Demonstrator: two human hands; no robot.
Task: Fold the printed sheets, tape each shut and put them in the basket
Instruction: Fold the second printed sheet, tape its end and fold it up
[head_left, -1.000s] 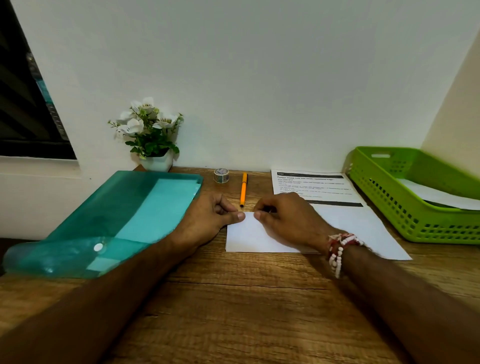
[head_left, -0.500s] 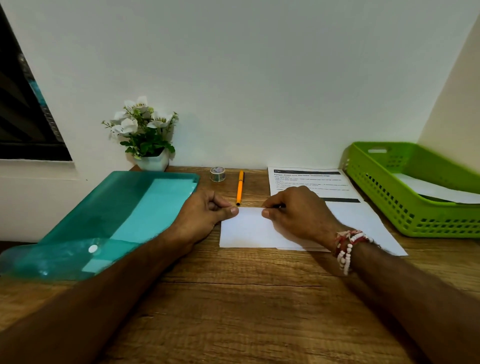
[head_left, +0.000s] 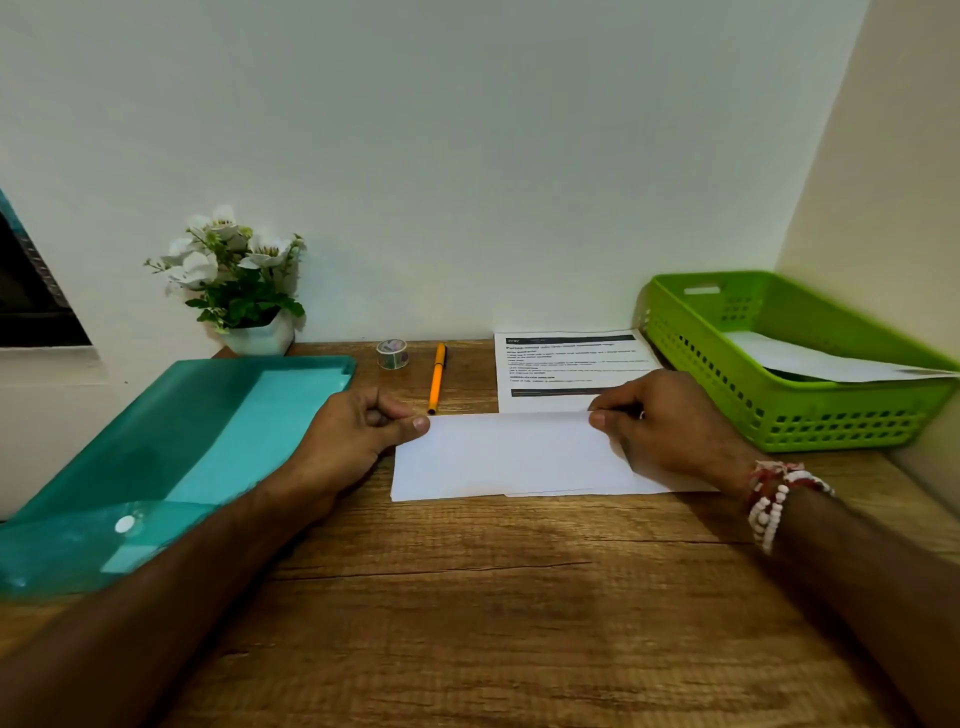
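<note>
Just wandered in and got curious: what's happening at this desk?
A person is folding a white sheet on the wooden desk. The left hand and right hand pinch the ends of its far edge. The tape roll sits untouched by the wall, and the green basket already holds paper.

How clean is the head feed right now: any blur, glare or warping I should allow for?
Head view: the folded sheet reads sharp, but the text on the printed sheet behind it is too soft to read; wide-angle warping bows the green basket and both forearms near the edges; light is soft and even, with no glare on the paper.
</note>
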